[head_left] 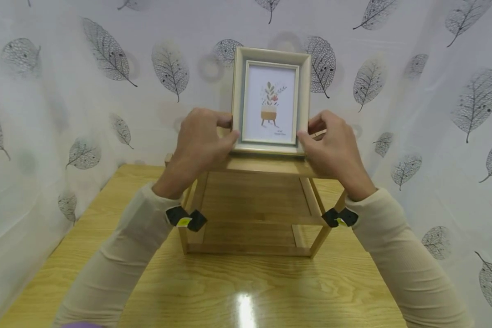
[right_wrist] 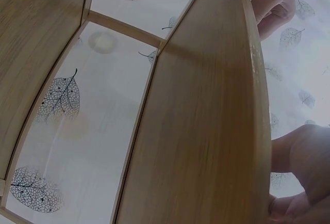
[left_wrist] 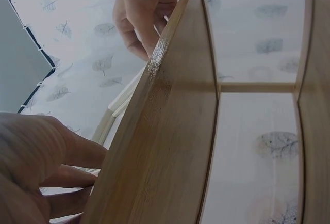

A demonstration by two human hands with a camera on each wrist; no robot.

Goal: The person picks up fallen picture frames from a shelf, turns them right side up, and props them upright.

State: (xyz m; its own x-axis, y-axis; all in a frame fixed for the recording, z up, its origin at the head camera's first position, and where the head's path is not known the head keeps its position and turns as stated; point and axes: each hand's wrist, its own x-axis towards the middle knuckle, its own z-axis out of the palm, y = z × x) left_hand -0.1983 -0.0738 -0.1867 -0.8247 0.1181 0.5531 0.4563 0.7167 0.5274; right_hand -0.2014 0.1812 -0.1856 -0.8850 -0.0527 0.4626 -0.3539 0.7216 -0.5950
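Observation:
A cream picture frame (head_left: 270, 148) with a potted-plant print stands upright over the top board of a small wooden shelf (head_left: 266, 165). My left hand (head_left: 202, 136) pinches its lower left side, thumb on the front. At the lower right side, my right hand (head_left: 332, 141) pinches it the same way. The left wrist view looks up past the top board (left_wrist: 149, 131), with part of the picture frame (left_wrist: 111, 115) showing beyond its edge. In the right wrist view the board (right_wrist: 201, 115) hides the picture frame, and my right hand (right_wrist: 304, 167) shows beside the edge.
Below the top board, the shelf has a middle board (head_left: 254, 196) and a lower board (head_left: 248, 234). It stands on a glossy wood-grain table (head_left: 205, 291). A white curtain (head_left: 393, 91) printed with grey leaves hangs close behind and along both sides.

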